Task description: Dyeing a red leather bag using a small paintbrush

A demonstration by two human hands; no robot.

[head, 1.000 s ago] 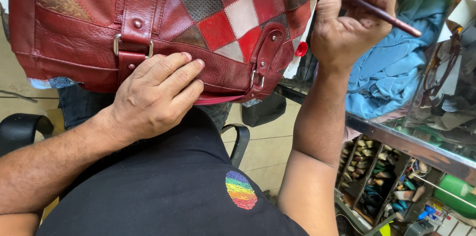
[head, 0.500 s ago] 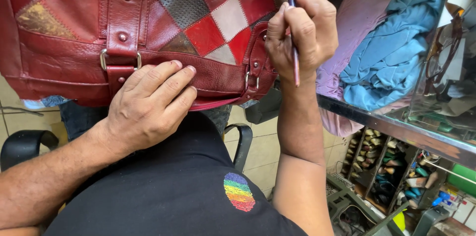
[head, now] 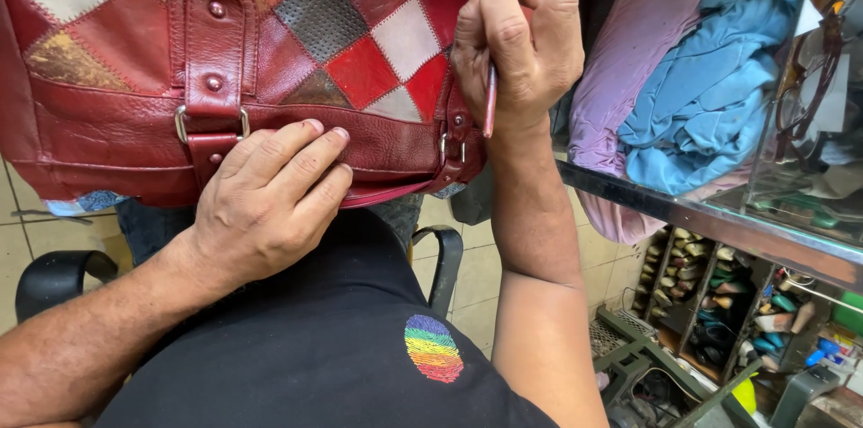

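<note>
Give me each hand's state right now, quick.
Left hand: open, flat on the red patchwork leather bag.
Right hand: closed around a thin brush, against the bag.

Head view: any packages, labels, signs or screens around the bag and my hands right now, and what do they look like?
No packages, signs or screens can be made out.
Emblem: stitched oval patch on the black shirt, bottom centre, rainbow stripes.
Small containers: lower right, in the shelf compartments, mixed colours, too small to tell apart.
The left hand rests on the patchwork leather bag; the right hand holds a thin brush.
</note>
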